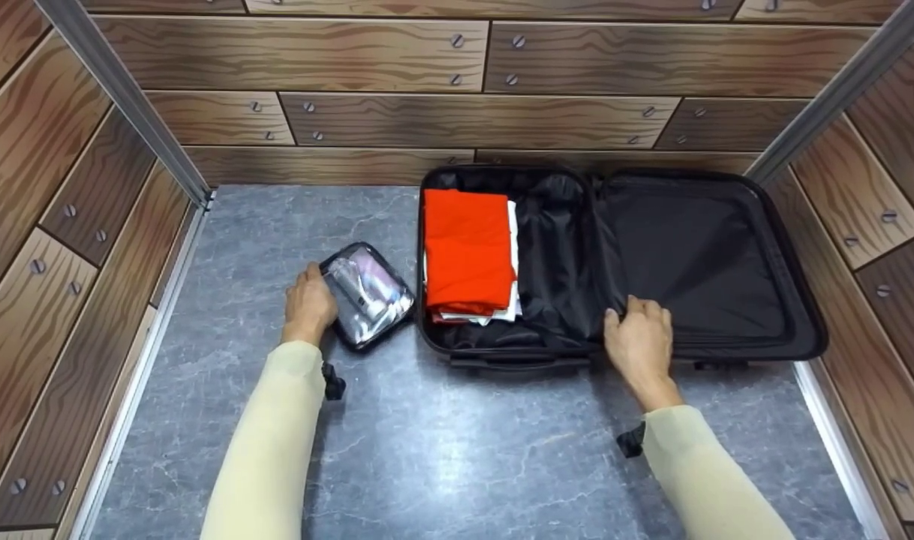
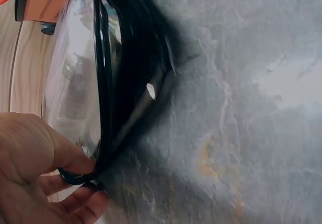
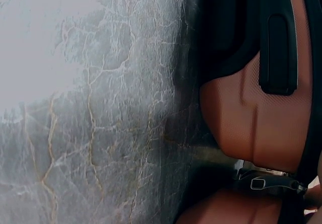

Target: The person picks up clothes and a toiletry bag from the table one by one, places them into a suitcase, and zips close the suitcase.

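On the floor to the left lies a clear toiletry bag [image 1: 367,289] with black edging and small bottles inside. My left hand [image 1: 311,304] pinches its corner, and in the left wrist view the thumb [image 2: 70,156] is on the clear side with fingertips under the black rim. An open suitcase [image 1: 727,346] lies flat beside it. My right hand [image 1: 641,341] grips its near rim by the hinge, fingers bent over the edge. In the left half sits a stack of folded clothes, a red garment [image 1: 468,247] over white ones [image 1: 512,255].
The suitcase's outer shell [image 3: 236,118] is reddish brown, with a black handle [image 3: 279,53] on its side. Wood-patterned walls [image 1: 397,120] enclose the grey marbled floor [image 1: 442,450] at the back and both sides. Metal strips run along the wall corners.
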Tool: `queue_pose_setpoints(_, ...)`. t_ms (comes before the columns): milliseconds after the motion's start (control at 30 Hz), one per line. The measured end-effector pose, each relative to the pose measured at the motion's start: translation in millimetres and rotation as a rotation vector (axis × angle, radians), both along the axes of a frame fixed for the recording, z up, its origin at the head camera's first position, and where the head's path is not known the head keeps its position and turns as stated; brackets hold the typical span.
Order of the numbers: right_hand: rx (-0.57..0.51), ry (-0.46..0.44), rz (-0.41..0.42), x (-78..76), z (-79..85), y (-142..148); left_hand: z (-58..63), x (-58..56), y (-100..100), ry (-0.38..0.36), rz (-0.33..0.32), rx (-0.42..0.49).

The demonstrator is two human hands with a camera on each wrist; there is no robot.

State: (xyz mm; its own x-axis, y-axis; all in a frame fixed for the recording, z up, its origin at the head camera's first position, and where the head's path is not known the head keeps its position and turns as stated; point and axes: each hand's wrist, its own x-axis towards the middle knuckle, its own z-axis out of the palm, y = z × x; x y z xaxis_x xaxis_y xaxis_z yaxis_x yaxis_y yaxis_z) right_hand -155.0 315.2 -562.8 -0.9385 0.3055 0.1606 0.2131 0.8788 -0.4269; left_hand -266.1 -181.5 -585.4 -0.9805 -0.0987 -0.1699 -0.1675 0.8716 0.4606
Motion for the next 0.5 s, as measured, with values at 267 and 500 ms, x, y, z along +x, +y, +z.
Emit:
queue_pose_setpoints(267, 0.003, 0.022, 0.000, -0.9, -1.9, 1, -6.6, 9.9, -4, 0.040, -0.055, -0.010)
queue_pose_setpoints(500, 0.010, 0.025, 0.009, -0.7, -2.7, 1, 0.4, 23.7, -6, -0.062, 0.077, 0.064)
